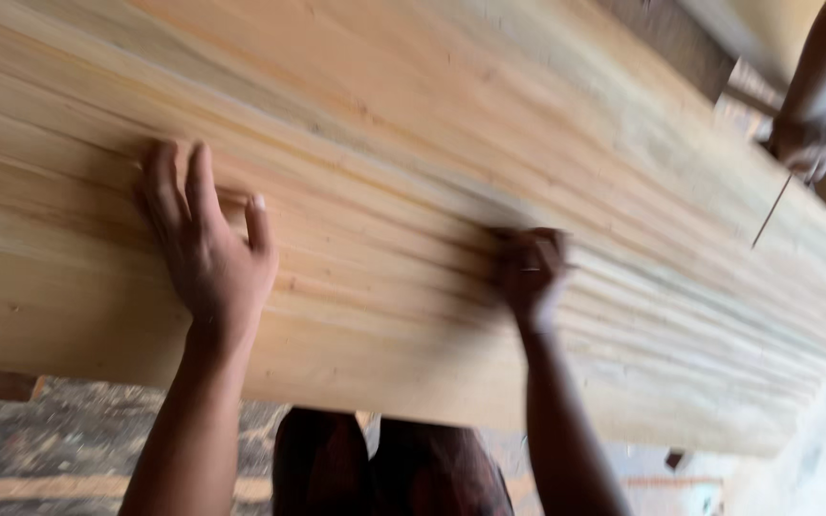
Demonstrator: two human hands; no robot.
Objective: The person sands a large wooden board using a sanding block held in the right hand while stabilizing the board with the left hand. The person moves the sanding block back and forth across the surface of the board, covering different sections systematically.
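A broad, pale yellow wooden plank with long, straight grain lines is seen filling most of the view, running from the near left to the far right. The left hand is laid flat on the plank's left part, fingers spread and pressed onto the wood, the thumb held apart to the right. The right hand is set on the plank near the middle of the view; it is blurred, its fingers appear curled against the surface, and whether anything is pinched in it cannot be told. Both forearms are stretched up from the near edge, and the plank's near edge is passed above dark reddish-brown clothed legs. At the far right, a second person's hand is seen at the plank's far end, with a thin dark line running down from it across the wood; what that line is cannot be told. Below the plank, a grey, dusty floor is shown, with a small wooden block at the near left. No packages, labels or signs can be made out
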